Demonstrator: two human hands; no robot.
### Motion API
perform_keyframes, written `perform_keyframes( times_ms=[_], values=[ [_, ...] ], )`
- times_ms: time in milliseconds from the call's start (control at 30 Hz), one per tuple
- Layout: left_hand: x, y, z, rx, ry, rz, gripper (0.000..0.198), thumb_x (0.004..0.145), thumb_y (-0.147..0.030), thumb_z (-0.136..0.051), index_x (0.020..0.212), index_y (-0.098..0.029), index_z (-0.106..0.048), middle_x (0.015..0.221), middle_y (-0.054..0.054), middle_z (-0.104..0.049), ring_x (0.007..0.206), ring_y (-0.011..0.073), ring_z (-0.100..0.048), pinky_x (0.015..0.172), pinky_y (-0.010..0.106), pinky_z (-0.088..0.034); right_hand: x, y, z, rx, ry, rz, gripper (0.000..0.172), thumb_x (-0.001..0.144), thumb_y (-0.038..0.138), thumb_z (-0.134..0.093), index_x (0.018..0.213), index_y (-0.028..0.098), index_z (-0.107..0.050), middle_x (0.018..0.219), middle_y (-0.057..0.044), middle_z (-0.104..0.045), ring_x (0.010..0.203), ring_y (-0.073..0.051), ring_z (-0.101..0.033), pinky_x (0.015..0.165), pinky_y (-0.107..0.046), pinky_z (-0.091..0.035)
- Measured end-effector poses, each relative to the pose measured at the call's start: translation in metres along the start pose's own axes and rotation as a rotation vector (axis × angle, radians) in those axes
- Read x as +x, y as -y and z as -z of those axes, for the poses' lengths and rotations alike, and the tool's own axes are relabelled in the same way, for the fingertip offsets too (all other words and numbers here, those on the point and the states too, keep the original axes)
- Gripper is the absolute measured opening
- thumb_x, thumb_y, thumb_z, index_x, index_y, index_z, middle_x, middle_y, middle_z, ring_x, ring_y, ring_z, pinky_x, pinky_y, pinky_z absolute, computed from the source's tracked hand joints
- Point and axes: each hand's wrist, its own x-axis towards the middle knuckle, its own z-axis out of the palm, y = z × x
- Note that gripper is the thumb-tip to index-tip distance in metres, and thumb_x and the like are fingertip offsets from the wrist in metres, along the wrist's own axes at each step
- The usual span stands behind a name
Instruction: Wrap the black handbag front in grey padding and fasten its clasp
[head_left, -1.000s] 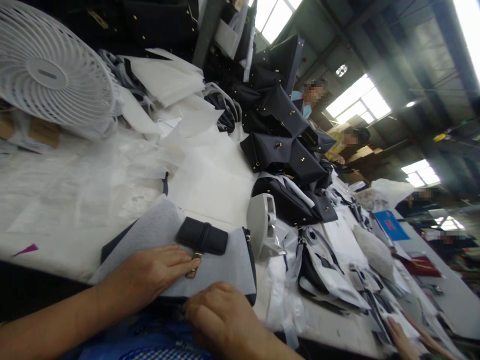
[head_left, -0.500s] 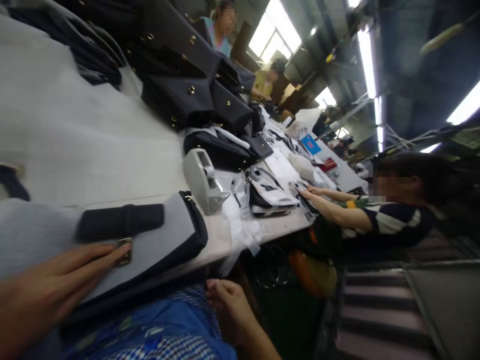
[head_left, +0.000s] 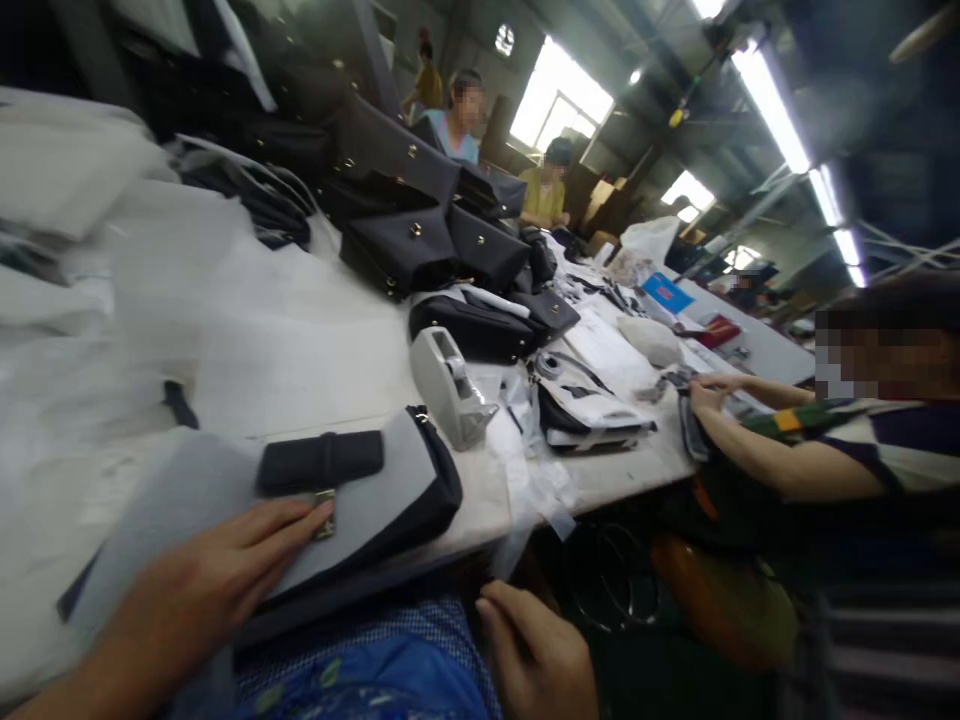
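Note:
A handbag (head_left: 405, 480) lies on the table in front of me, with black edges, a grey front covering and a black strap tab. My left hand (head_left: 217, 555) rests flat on it, fingers stretched out together and the fingertips touching the gold clasp (head_left: 324, 513). Past the table's front edge, beside my blue checked clothing, is my right hand (head_left: 536, 645). Its fingers are curled into a pinch, close to the lower end of a hanging clear strip (head_left: 514, 545). What the fingertips hold, if anything, cannot be made out.
A grey tape dispenser (head_left: 450, 390) stands behind the handbag. Several black bags (head_left: 420, 245) are heaped at the back. White sheets (head_left: 300, 350) cover the table on the left. On the right, a co-worker's hands (head_left: 709, 395) handle a dark piece beside a white-and-black bag (head_left: 592, 410).
The camera view has swung left, shifting the scene rightward. My left hand stays on the clasp. My right hand remains curled below the table edge, now lower in the view.

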Motion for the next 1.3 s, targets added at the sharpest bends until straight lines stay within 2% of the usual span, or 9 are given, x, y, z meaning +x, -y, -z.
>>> perform_keyframes(
  times_ms=[67,200,300,400,567,800,933,1100,1300],
  values=[
    [0.005,-0.005,0.003,0.124,-0.007,-0.051,0.042,0.108,-0.041,-0.036,0.131,-0.03,-0.069,0.119,0.001,-0.077,0.094,0.019,-0.078,0.078,0.023,-0.063,0.043,0.035,0.0,0.112,-0.028,0.28,0.028,0.097,0.01,-0.062,0.121,0.021,-0.07,0.103,-0.007,-0.075,0.093,-0.017,-0.074,0.086,-0.02,-0.057],
    [0.004,-0.006,-0.001,0.147,-0.009,-0.069,0.04,0.108,-0.027,-0.036,0.135,-0.027,-0.065,0.121,0.003,-0.076,0.105,0.0183,-0.074,0.089,0.026,-0.062,0.12,0.088,-0.027,0.143,0.064,0.44,0.025,0.099,0.009,-0.058,0.116,0.018,-0.074,0.099,-0.009,-0.072,0.09,-0.017,-0.07,0.08,-0.023,-0.057],
    [0.003,-0.007,-0.004,0.072,-0.028,-0.053,0.04,0.106,-0.02,-0.037,0.136,-0.026,-0.064,0.121,0.003,-0.075,0.107,0.0177,-0.072,0.092,0.029,-0.061,0.155,0.096,-0.056,0.049,0.269,0.435,0.017,0.097,0.013,-0.065,0.108,0.018,-0.077,0.096,-0.008,-0.073,0.087,-0.019,-0.07,0.078,-0.025,-0.056],
    [0.003,-0.009,-0.006,0.026,-0.051,-0.032,0.041,0.104,-0.015,-0.04,0.134,-0.026,-0.065,0.119,0.003,-0.075,0.105,0.0177,-0.072,0.094,0.031,-0.061,0.175,0.09,-0.077,-0.009,0.481,0.302,0.011,0.092,0.012,-0.073,0.099,0.018,-0.08,0.092,-0.006,-0.076,0.085,-0.018,-0.072,0.077,-0.023,-0.054],
    [-0.001,-0.006,-0.01,0.125,-0.107,-0.066,0.047,0.097,-0.008,-0.039,0.129,-0.023,-0.068,0.117,0.003,-0.077,0.104,0.0194,-0.073,0.095,0.033,-0.061,0.187,0.084,-0.09,-0.059,0.627,0.148,0.009,0.091,0.015,-0.076,0.097,0.018,-0.082,0.093,-0.006,-0.08,0.088,-0.019,-0.074,0.081,-0.024,-0.052],
    [-0.003,-0.006,-0.012,0.138,-0.092,-0.062,0.048,0.093,-0.004,-0.04,0.127,-0.023,-0.069,0.118,0.0,-0.077,0.105,0.0188,-0.074,0.094,0.032,-0.061,0.196,0.081,-0.101,-0.09,0.721,0.156,0.009,0.091,0.013,-0.075,0.095,0.017,-0.082,0.09,-0.007,-0.079,0.084,-0.018,-0.072,0.076,-0.023,-0.049],
    [0.001,-0.007,-0.007,0.134,-0.108,-0.077,0.047,0.092,-0.003,-0.04,0.124,-0.021,-0.07,0.116,0.001,-0.078,0.103,0.0185,-0.074,0.094,0.03,-0.061,0.198,0.078,-0.103,-0.085,0.699,0.135,0.01,0.085,0.007,-0.075,0.09,0.014,-0.08,0.087,-0.007,-0.077,0.08,-0.017,-0.069,0.071,-0.022,-0.047],
    [0.005,-0.005,-0.004,0.118,-0.117,-0.097,0.048,0.091,-0.004,-0.041,0.124,-0.022,-0.071,0.115,0.001,-0.079,0.102,0.0174,-0.075,0.094,0.027,-0.06,0.196,0.075,-0.094,0.14,0.676,-0.082,0.014,0.091,0.011,-0.069,0.092,0.018,-0.081,0.075,-0.001,-0.076,0.069,-0.014,-0.07,0.066,-0.02,-0.049],
    [-0.003,-0.003,-0.014,0.107,-0.109,-0.088,0.053,0.092,-0.004,-0.04,0.132,-0.023,-0.068,0.119,0.002,-0.078,0.105,0.0191,-0.074,0.094,0.031,-0.061,0.197,0.081,-0.091,0.09,0.652,-0.137,0.008,0.081,0.015,-0.084,0.086,0.02,-0.079,0.082,-0.002,-0.079,0.079,-0.019,-0.074,0.071,-0.024,-0.052]
  ],
)
